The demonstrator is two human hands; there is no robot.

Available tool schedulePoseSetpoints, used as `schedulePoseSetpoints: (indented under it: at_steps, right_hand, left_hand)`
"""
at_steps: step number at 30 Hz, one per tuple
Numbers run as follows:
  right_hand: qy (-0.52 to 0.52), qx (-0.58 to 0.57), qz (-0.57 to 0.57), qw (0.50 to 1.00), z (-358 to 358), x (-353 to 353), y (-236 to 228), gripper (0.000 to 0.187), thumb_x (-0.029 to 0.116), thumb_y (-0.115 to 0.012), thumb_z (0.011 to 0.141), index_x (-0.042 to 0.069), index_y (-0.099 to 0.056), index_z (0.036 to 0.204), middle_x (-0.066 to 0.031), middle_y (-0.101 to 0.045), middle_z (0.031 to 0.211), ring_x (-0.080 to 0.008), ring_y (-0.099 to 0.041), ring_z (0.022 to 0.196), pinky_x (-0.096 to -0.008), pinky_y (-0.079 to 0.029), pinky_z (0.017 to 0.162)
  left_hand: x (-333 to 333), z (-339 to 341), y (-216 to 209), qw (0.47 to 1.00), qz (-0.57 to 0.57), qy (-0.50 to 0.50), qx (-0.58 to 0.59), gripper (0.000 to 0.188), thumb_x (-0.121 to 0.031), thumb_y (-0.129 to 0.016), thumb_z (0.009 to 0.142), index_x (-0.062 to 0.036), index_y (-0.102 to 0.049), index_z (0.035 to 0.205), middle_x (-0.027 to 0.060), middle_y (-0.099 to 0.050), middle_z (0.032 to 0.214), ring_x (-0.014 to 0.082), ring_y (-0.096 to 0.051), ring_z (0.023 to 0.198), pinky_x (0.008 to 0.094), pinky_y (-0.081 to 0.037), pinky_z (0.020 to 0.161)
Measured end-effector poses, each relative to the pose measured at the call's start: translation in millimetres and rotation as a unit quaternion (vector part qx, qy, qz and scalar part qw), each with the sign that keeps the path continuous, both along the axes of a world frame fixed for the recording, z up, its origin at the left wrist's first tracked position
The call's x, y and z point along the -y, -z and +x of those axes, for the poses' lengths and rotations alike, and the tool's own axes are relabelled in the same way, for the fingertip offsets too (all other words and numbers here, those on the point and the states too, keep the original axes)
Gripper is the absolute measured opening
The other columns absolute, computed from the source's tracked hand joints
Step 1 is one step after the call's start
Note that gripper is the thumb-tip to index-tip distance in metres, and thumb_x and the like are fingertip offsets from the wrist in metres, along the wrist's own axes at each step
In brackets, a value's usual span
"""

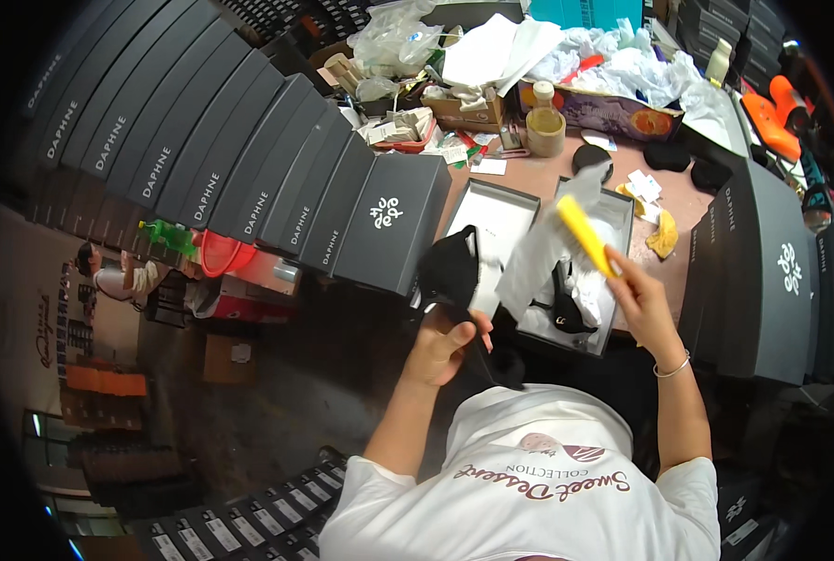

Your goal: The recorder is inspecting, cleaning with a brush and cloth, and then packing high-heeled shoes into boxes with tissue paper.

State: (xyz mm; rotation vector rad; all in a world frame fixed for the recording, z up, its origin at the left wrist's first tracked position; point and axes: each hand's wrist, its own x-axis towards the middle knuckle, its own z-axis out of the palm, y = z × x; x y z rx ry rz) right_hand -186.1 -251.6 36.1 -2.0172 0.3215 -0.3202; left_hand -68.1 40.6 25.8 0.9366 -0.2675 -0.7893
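My left hand [438,344] grips a black shoe [454,271] and holds it up in front of me, just left of an open dark box. My right hand [643,301] holds a yellow stick-shaped tool [585,234] raised over that open box [623,210]. A sheet of thin white tissue paper [540,252] hangs between the two hands. Inside the box lie white paper and another black shoe [567,304]. The box's lid [501,220] lies open-side up beside it.
A long row of dark shoe boxes [202,159] lines the left. More dark boxes [763,271] stand at the right. The brown table [553,173] carries crumpled paper, plastic bags, a tape roll [545,131] and small cards. Another person [108,276] is far left.
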Motion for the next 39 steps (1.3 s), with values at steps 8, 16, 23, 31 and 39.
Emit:
schedulePoseSetpoints:
  at_steps: [8, 16, 23, 31, 39]
  right_hand:
    - [-0.082, 0.026, -0.501, 0.861, 24, 4, -43, 0.031, 0.015, -0.055, 0.090, 0.010, -0.058, 0.120, -0.0086, -0.059, 0.076, -0.0201, -0.062, 0.061, -0.0338, -0.049, 0.052]
    - [-0.198, 0.051, -0.490, 0.848, 19, -29, -66, 0.043, 0.021, -0.067, 0.083, 0.019, -0.059, 0.125, -0.0038, -0.048, 0.066, -0.0190, -0.054, 0.050, -0.0338, -0.045, 0.044]
    - [-0.247, 0.027, -0.470, 0.847, 26, -34, -75, 0.048, 0.020, -0.063, 0.084, 0.019, -0.054, 0.131, -0.0070, -0.056, 0.071, -0.0260, -0.058, 0.056, -0.0365, -0.048, 0.049]
    - [-0.122, 0.024, -0.428, 0.895, 55, -16, -51, 0.052, 0.007, -0.064, 0.084, 0.015, -0.052, 0.134, -0.0114, -0.061, 0.083, -0.0292, -0.062, 0.068, -0.0372, -0.049, 0.058]
    - [-0.129, 0.160, -0.170, 0.964, 70, -37, -36, 0.051, 0.009, -0.062, 0.087, 0.015, -0.047, 0.136, -0.0147, -0.063, 0.088, -0.0321, -0.063, 0.081, -0.0388, -0.051, 0.073]
  left_hand:
    - [-4, -4, -18, 0.909, 0.242, -0.029, 0.338, 0.041, -0.015, -0.080, 0.075, 0.0014, -0.061, 0.107, 0.0098, -0.068, 0.091, 0.0147, -0.065, 0.084, 0.0268, -0.051, 0.073]
    - [-21, 15, -41, 0.614, 0.435, -0.042, 0.658, 0.016, -0.009, -0.072, 0.072, -0.0058, -0.060, 0.083, 0.0135, -0.060, 0.075, 0.0329, -0.060, 0.068, 0.0400, -0.049, 0.062]
    - [-25, 23, -41, 0.587, 0.428, -0.022, 0.686, 0.021, -0.013, -0.074, 0.071, -0.0038, -0.059, 0.081, 0.0112, -0.057, 0.075, 0.0310, -0.059, 0.074, 0.0399, -0.048, 0.064]
    - [-23, 32, -24, 0.786, 0.411, -0.121, 0.446, 0.022, -0.011, -0.074, 0.079, 0.0002, -0.064, 0.094, 0.0112, -0.066, 0.083, 0.0263, -0.066, 0.078, 0.0357, -0.051, 0.076]
    - [-8, 49, -9, 0.974, -0.058, -0.182, -0.125, 0.028, -0.013, -0.053, 0.097, -0.0004, -0.053, 0.121, 0.0132, -0.059, 0.117, 0.0239, -0.054, 0.117, 0.0406, -0.045, 0.100]
